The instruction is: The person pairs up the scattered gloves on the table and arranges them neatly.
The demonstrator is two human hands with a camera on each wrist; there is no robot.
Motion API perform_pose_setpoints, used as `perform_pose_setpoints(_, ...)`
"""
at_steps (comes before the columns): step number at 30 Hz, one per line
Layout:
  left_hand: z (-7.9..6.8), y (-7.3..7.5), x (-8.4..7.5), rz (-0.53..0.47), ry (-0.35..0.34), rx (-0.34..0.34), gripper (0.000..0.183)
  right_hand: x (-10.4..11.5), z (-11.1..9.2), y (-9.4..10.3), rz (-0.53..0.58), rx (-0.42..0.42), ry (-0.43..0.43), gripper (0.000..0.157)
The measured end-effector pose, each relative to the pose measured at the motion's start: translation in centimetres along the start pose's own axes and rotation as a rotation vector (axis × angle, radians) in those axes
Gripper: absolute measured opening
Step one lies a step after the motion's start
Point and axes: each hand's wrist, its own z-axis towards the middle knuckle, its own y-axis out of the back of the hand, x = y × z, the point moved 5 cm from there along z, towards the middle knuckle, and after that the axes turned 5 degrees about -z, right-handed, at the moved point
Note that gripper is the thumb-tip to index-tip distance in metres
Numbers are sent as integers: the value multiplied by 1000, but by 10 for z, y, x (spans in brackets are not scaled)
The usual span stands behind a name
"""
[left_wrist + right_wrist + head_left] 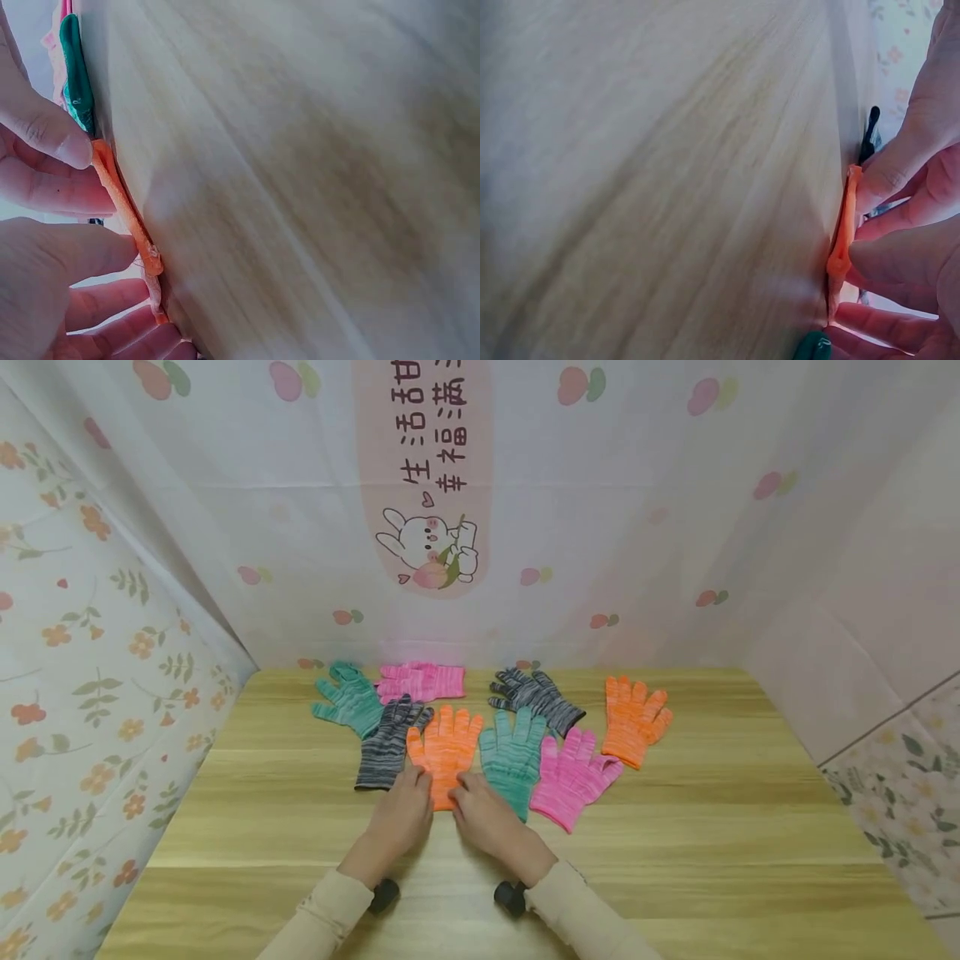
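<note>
An orange knitted glove (444, 747) lies flat in front of me, fingers pointing away. At the left side of its cuff my left hand (403, 810) pinches the edge. My right hand (487, 814) does the same at the right side. The left wrist view shows both thumbs on the orange cuff (126, 210), close over the table. Beside the left hand lies a dark grey glove (382, 752). A green glove (513, 756) lies right beside the right hand, with a pink glove (570, 781) past it.
Farther back on the wooden table (712, 860) lie another green glove (351, 703), a pink glove (423, 682), a grey glove (540, 697) and an orange glove (633, 722). A printed curtain (600, 527) hangs behind the table.
</note>
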Motion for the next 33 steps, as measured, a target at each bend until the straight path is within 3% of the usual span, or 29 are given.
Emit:
perform_pose_setpoints(14, -24, 7, 6, -27, -16, -82, 33, 15, -9, -3, 1, 32, 12, 19)
perform_pose_setpoints(33, -65, 21, 35, -84, 94, -33, 36, 63, -11, -9, 31, 147, 69, 23)
